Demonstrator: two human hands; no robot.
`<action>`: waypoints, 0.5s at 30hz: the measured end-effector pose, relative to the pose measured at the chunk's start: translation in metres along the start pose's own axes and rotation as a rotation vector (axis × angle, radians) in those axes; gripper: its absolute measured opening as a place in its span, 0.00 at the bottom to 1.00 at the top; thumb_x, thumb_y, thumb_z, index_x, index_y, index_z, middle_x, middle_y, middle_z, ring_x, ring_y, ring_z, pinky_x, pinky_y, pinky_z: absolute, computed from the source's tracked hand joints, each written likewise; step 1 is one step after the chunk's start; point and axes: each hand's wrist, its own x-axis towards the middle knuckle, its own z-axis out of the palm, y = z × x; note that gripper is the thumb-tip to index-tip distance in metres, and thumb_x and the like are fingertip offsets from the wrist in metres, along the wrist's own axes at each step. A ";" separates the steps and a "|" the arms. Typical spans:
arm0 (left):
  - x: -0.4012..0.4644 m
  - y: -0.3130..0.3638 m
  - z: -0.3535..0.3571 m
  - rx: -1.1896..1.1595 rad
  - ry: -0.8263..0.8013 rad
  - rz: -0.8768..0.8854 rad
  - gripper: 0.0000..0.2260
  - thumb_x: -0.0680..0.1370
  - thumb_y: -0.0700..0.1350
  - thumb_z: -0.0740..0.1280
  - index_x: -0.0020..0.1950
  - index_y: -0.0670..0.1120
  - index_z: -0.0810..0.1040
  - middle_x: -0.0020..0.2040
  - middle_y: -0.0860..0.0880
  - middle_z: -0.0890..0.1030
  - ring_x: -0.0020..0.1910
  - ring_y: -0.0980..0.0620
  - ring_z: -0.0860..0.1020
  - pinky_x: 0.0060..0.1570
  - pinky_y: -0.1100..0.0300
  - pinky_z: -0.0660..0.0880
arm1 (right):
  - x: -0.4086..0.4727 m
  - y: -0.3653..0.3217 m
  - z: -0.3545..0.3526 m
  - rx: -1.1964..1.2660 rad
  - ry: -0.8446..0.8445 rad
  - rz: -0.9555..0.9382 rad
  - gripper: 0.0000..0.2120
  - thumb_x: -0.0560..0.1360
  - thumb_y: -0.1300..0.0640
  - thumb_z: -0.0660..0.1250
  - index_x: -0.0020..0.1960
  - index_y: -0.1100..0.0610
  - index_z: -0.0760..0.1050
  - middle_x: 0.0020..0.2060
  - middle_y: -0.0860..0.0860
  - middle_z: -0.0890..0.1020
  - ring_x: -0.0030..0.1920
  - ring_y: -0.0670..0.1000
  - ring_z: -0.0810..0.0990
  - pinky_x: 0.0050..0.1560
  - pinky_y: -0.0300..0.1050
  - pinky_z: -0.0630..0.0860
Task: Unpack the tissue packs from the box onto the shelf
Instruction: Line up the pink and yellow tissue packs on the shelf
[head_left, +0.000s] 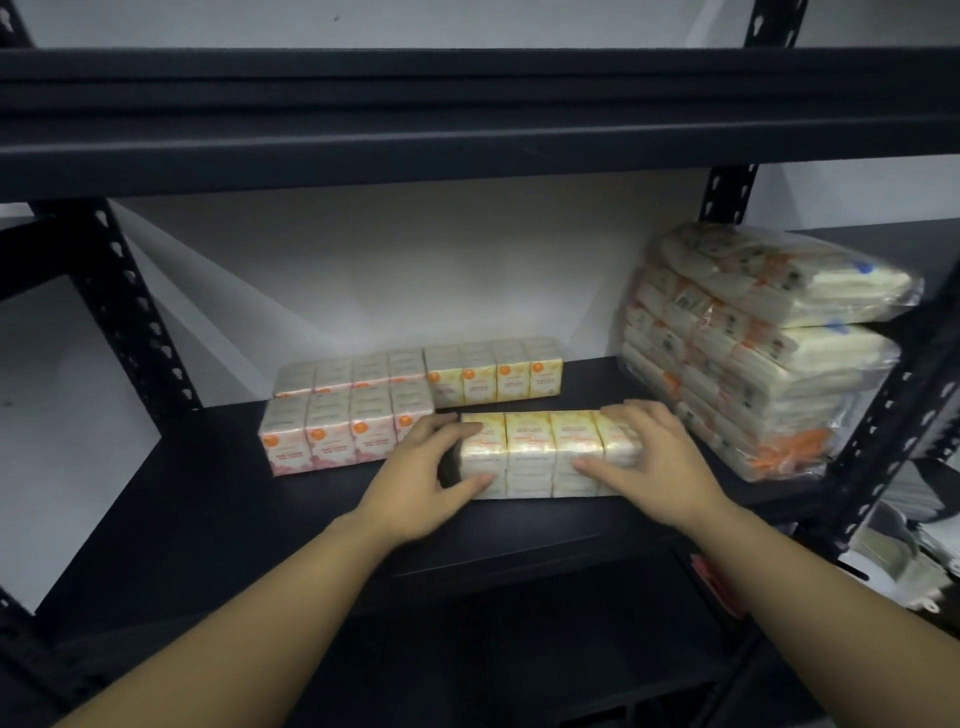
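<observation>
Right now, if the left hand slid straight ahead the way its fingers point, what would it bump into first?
The left hand already grips the yellow tissue pack. Going on toward the back right, it would probably meet the rear yellow pack first; depth is hard to judge.

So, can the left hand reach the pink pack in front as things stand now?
Probably yes. The left hand grips the left end of the yellow pack, and the front pink pack stands just to its left on the same shelf. Nothing lies between them, but the hand must first let go.
</observation>
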 end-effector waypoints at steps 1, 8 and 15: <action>-0.003 0.000 0.005 -0.025 0.014 -0.020 0.28 0.77 0.62 0.71 0.76 0.62 0.69 0.76 0.57 0.68 0.74 0.58 0.67 0.73 0.58 0.65 | -0.005 0.006 0.002 0.057 -0.001 0.013 0.36 0.69 0.33 0.75 0.73 0.44 0.73 0.74 0.45 0.67 0.74 0.48 0.67 0.71 0.47 0.66; -0.003 0.009 0.016 -0.162 0.090 -0.114 0.24 0.80 0.55 0.71 0.74 0.63 0.70 0.56 0.65 0.77 0.52 0.62 0.78 0.54 0.62 0.78 | -0.015 0.003 0.010 0.187 0.125 0.072 0.30 0.73 0.42 0.77 0.73 0.44 0.74 0.72 0.46 0.73 0.73 0.48 0.70 0.73 0.49 0.69; 0.005 0.021 -0.001 -0.118 0.092 -0.153 0.25 0.80 0.60 0.69 0.76 0.60 0.69 0.58 0.57 0.80 0.54 0.58 0.79 0.53 0.60 0.76 | -0.007 -0.006 -0.003 0.130 0.098 0.069 0.31 0.73 0.35 0.73 0.73 0.43 0.71 0.70 0.45 0.74 0.69 0.48 0.73 0.65 0.46 0.70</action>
